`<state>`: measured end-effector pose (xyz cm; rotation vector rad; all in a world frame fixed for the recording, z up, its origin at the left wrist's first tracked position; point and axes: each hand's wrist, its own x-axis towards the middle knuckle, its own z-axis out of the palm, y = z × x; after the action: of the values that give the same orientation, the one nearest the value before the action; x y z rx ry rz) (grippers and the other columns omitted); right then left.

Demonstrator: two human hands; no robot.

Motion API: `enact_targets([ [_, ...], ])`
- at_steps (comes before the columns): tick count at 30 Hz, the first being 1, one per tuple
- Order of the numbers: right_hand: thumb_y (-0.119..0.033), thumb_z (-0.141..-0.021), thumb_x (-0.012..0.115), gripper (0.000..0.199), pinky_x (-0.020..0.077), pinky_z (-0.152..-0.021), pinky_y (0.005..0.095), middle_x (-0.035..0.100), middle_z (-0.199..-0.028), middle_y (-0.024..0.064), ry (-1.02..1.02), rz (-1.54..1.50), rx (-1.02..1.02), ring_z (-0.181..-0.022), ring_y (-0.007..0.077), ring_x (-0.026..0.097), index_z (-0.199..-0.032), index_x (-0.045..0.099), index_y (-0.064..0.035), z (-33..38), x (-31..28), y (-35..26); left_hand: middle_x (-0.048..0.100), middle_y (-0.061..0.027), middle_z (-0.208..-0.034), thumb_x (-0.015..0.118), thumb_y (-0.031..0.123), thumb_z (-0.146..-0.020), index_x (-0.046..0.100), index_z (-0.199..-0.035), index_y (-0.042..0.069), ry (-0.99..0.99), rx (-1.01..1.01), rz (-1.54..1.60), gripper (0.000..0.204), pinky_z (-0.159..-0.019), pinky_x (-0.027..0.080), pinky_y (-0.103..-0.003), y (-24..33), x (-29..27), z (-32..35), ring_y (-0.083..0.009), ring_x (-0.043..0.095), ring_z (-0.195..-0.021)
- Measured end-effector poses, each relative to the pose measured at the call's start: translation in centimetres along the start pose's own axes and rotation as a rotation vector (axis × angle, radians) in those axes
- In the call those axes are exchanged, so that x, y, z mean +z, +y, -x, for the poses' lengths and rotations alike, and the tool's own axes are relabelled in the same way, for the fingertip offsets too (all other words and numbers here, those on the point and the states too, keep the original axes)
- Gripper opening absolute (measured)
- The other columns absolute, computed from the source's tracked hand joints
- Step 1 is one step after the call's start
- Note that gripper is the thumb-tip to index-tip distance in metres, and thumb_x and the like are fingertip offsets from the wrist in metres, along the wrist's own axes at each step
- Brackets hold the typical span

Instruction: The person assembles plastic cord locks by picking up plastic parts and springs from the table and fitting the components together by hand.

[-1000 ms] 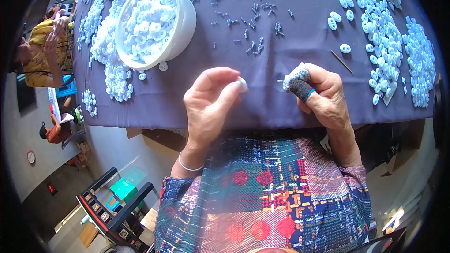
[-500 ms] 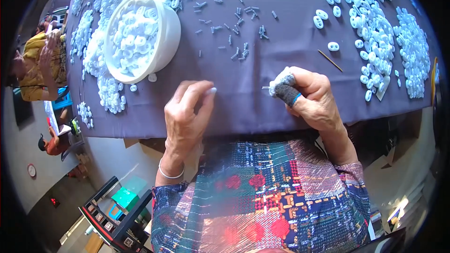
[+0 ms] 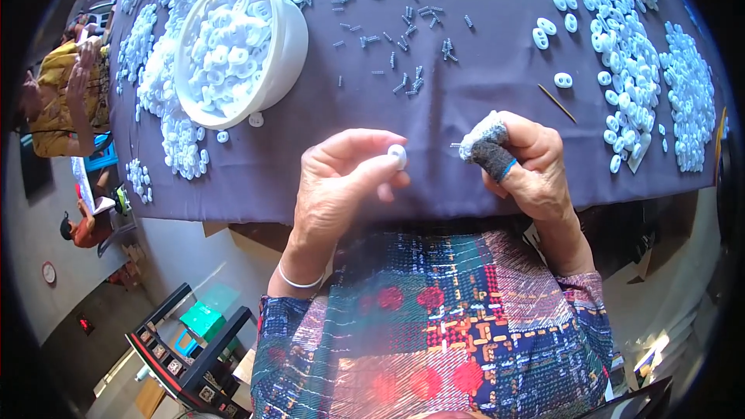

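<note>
My left hand (image 3: 335,182) pinches a white oval plastic piece (image 3: 397,155) between thumb and fingertips, over the near part of the table. Facing it from the right is my right hand (image 3: 534,167), its thumb and forefinger pressed together on a small metal spring (image 3: 455,145) that points left. A grey-and-white cloth finger cover (image 3: 492,157) with a blue edge wraps a digit of that hand. Spring and white piece are apart, with a short gap between them. Loose springs (image 3: 411,23) lie scattered farther back on the dark tablecloth (image 3: 349,116).
A white tub (image 3: 289,54) full of two-holed white pieces stands at the left, among heaps of similar pieces (image 3: 177,147). More two-holed pieces (image 3: 632,101) and a paler pile (image 3: 689,101) lie at the right. A thin brown stick (image 3: 557,104) rests nearby. Other people sit at far left.
My left hand has moved right, toward the spring, and turned so the white piece shows at its fingertips. My right hand keeps its pinch, slightly farther right. The whole view has shifted a little.
</note>
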<state>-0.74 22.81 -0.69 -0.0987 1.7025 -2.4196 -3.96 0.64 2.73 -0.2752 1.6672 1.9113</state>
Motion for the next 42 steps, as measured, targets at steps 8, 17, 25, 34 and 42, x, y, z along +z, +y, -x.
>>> enact_targets([
  [8,-0.005,-0.086,0.06,0.01,0.0416,-0.059,0.0209,0.057,-0.076,0.003,-0.073,0.284,-0.038,-0.067,0.0064,0.052,-0.086,0.06,0.005,-0.4,1.1,-0.6,0.067,-0.014,-0.085,0.065,0.009,-0.085,0.063,-0.098,-0.001,0.017,-0.025,0.114,0.017,-0.053,0.051,-0.021,-0.5,0.4,-0.3,-0.0168,0.066,-0.071],
  [17,0.002,-0.069,0.055,0.016,0.0426,-0.06,0.0276,0.055,-0.071,0.0076,-0.073,0.289,0.095,-0.065,0.0125,0.051,-0.085,0.058,0.0028,-1.0,1.6,-0.8,0.066,-0.0124,-0.083,0.066,0.011,-0.085,0.063,-0.094,-0.001,0.003,-0.035,0.126,0.015,-0.054,0.051,-0.021,-0.7,0.5,-0.4,-0.0156,0.066,-0.07],
  [25,0.002,-0.068,0.054,0.018,0.0431,-0.061,0.0275,0.057,-0.072,0.0087,-0.084,0.314,0.146,-0.065,0.0127,0.053,-0.086,0.059,0.0031,-1.4,1.8,-1.1,0.067,-0.0094,-0.086,0.066,0.008,-0.084,0.065,-0.093,0.0,-0.005,-0.049,0.12,0.012,-0.057,0.049,-0.023,-0.6,0.3,-0.3,-0.0172,0.066,-0.075],
  [34,0.003,-0.077,0.056,0.005,0.0378,-0.056,0.0238,0.053,-0.07,0.0034,-0.088,0.407,0.073,-0.062,0.0079,0.048,-0.082,0.058,0.0033,-1.4,1.9,-0.7,0.067,-0.0088,-0.085,0.067,0.008,-0.084,0.064,-0.092,0.0,0.008,-0.027,0.139,0.012,-0.058,0.049,-0.023,-1.1,0.5,-0.4,-0.0162,0.066,-0.074],
  [42,0.003,-0.076,0.056,0.005,0.0379,-0.055,0.0266,0.051,-0.067,0.0075,-0.074,0.508,-0.004,-0.058,0.0139,0.049,-0.081,0.057,0.0029,-1.6,2.0,-0.3,0.067,-0.0083,-0.086,0.065,0.006,-0.085,0.064,-0.094,0.0,0.033,0.035,0.116,0.011,-0.061,0.051,-0.024,-1.4,0.7,-0.4,-0.0141,0.065,-0.073],
])
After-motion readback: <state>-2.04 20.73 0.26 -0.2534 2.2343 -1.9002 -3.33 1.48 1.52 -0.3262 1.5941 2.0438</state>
